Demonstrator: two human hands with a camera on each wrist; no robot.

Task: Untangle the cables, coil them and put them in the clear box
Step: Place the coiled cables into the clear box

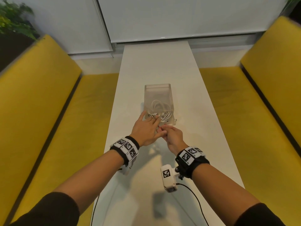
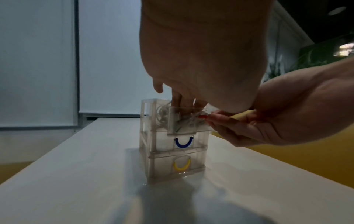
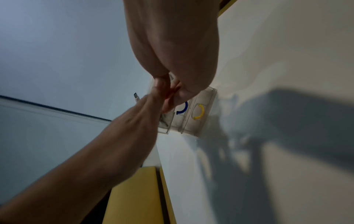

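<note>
The clear box is a small three-drawer unit standing mid-table. Its top drawer is pulled out toward me and holds a bundle of white cables. My left hand reaches over the drawer, its straight fingers pressing down on the cables inside. My right hand sits just in front of the drawer and pinches its red handle between thumb and fingers. A cable plug sticks up beside the left hand. The lower drawers are closed, with a blue handle and a yellow handle.
The box stands on a long narrow white table. Yellow benches run along the left and right sides. White blinds hang beyond the far end, and a plant sits at the back left.
</note>
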